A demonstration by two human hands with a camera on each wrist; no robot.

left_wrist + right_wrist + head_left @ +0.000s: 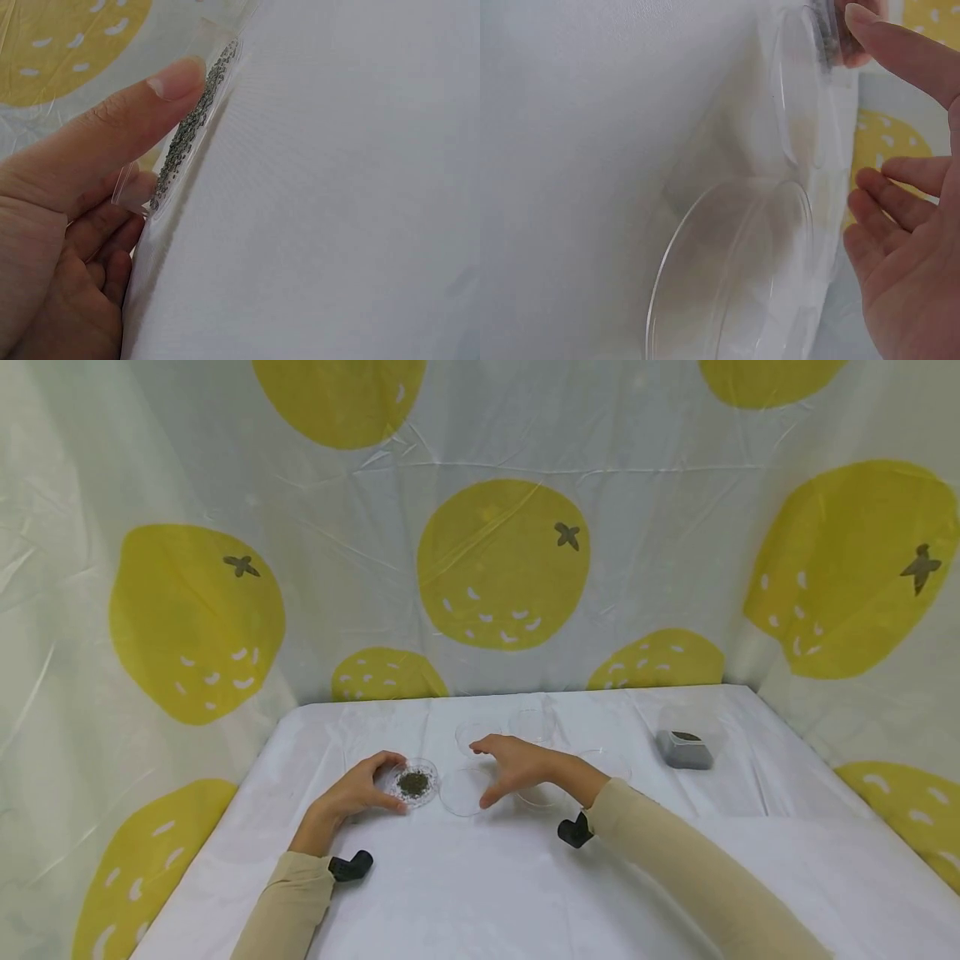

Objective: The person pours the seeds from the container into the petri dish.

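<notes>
My left hand (pixel 366 789) grips a clear petri dish (pixel 431 773) by its sides on the white table, thumb at the near rim and fingers at the far side. Dark greenish granules (pixel 187 131) are spread across the dish's bottom. Just to its right lies another round clear dish (pixel 461 792) with nothing in it. Over that dish's right side hovers my right hand (pixel 517 767), thumb and fingers spread apart and nothing between them. In the right wrist view a large clear dish (pixel 727 277) stands close below the palm.
More clear round dishes stand behind and beside the right hand, among them a back-left one (pixel 474 732), a back-right one (pixel 531 725) and one under the forearm (pixel 611 764). A clear tub (pixel 684 750) with dark contents is at the right. Lemon-print curtain (pixel 502 564) encloses the table.
</notes>
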